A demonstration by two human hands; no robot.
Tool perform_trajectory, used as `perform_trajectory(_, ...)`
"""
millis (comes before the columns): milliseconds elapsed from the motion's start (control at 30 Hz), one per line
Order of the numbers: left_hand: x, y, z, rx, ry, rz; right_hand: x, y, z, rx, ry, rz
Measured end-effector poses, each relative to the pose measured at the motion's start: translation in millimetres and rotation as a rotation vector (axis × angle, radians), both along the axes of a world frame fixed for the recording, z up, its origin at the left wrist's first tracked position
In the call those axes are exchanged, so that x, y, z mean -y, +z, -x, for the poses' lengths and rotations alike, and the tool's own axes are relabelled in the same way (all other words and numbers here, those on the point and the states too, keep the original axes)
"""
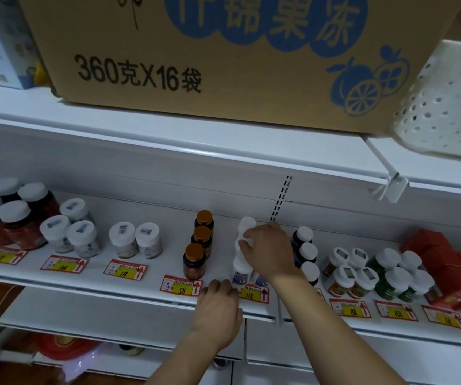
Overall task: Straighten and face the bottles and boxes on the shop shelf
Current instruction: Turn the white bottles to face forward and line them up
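Centrally in the frame, my right hand grips the white-capped bottles on the shelf, hemmed by brown-capped bottles leftward and dark bottles rightward, while my left hand rests relaxed at the edge.

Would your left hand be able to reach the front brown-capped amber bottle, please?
Probably yes: the left hand rests on the white shelf edge just right of the front brown-capped amber bottle, with bare shelf between them.
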State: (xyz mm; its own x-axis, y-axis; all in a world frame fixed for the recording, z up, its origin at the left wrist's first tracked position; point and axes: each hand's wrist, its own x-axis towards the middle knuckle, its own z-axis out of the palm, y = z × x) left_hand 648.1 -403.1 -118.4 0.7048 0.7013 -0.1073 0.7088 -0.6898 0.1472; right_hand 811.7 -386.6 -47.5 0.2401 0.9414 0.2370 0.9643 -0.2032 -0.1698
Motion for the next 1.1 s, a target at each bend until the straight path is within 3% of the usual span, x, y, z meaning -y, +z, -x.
perform_trajectory(300,-1,2,2,0.021,0.002,0.022,-17,-2,4,-0.068,-0.090,0.129)
perform_trajectory(433,-5,4,4,0.094,0.037,0.051,-12,7,5,-0.118,-0.052,-0.092)
perform_trajectory(533,-9,13,3,0.281,0.121,0.064,-1,20,5,-0.207,-0.081,-0.276)
perform_trajectory(600,-12,23,3,0.501,0.197,0.109,9,33,8,-0.255,-0.109,-0.321)
perform_trajectory(733,-13,65,3,0.931,0.414,0.358,32,61,16,-0.350,-0.158,-0.379)
perform_trajectory(867,-5,88,3,1.158,0.474,0.663,60,73,22,-0.439,-0.196,-0.518)
perform_trajectory(1100,25,95,3,1.380,0.577,0.812,99,84,33,-0.661,-0.304,-0.544)
